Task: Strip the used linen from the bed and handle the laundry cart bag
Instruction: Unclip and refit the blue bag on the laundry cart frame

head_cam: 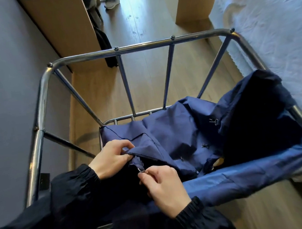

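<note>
Legible markings: none found. Laundry bag [176,130]: plain blue fabric, no tag or print readable. Cart frame [139,47]: bare metal tube, no plate or number readable. Bed linen [267,27], far right: no label readable.

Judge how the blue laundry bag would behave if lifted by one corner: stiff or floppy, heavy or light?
Probably floppy: the blue bag sags in folds inside the cart frame. Likely light: the left hand holds an edge with a pinch. Its metal clips might snag.
</note>
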